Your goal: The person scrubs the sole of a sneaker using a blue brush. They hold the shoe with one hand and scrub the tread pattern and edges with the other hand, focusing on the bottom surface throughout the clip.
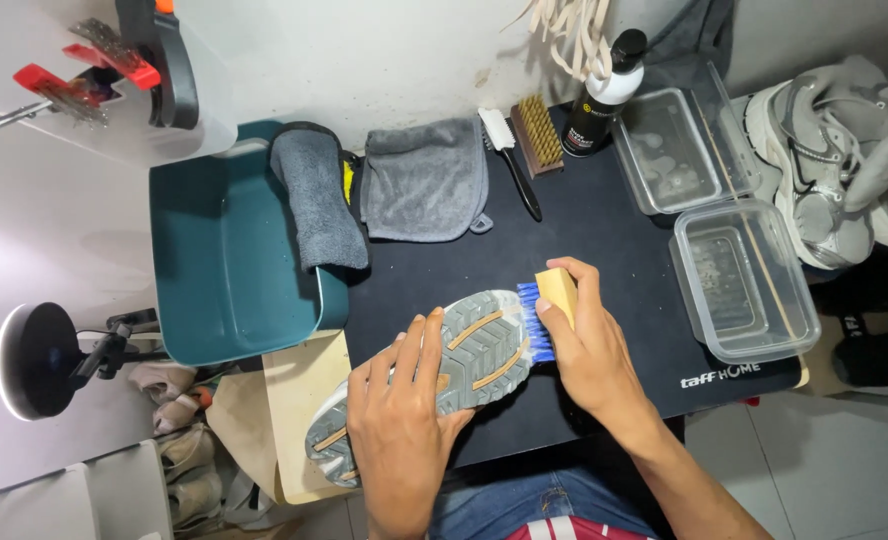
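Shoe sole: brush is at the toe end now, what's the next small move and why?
Probably draw the brush back along the sole toward the heel. The right hand has the blue bristles against the toe end only, while the left hand holds the shoe sole-up at mid-length, so the grey tread and tan strips nearer the heel look unbrushed.

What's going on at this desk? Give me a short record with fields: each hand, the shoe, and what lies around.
left hand: grips the shoe, sole up
right hand: holds a brush with blue bristles against the sole's front end
shoe: grey, tan grooves in the sole
behind: teal tub, two grey cloths, two spare brushes, dark bottle
right side: two clear plastic boxes, grey sneakers
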